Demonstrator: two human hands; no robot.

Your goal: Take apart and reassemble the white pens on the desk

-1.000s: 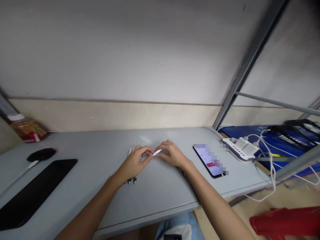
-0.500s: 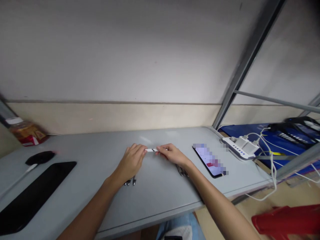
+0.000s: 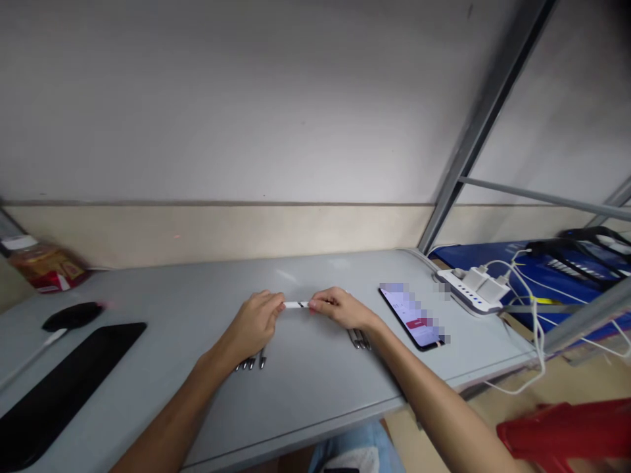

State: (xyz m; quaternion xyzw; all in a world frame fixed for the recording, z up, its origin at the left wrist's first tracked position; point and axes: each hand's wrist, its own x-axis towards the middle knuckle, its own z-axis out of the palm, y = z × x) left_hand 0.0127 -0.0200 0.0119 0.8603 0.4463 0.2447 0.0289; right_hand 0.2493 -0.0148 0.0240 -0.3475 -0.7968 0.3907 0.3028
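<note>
Both my hands meet over the middle of the grey table (image 3: 315, 381). My left hand (image 3: 254, 322) and my right hand (image 3: 340, 307) each pinch one end of a small white pen (image 3: 297, 305) held level between them. Fingers of both hands are curled closed round it. Several dark pens (image 3: 250, 362) lie on the table under my left wrist. A few more dark pens (image 3: 359, 339) lie under my right wrist.
A lit phone (image 3: 413, 317) lies right of my right hand. A white power strip (image 3: 468, 290) with chargers and cables sits at the table's right end. A black mat (image 3: 59, 387), a black mouse (image 3: 71, 316) and a jar (image 3: 42, 265) are at the left. A red stool (image 3: 566, 437) stands lower right.
The white pen has gone from tilted to level between my hands. Both hands have lowered slightly toward the table.
</note>
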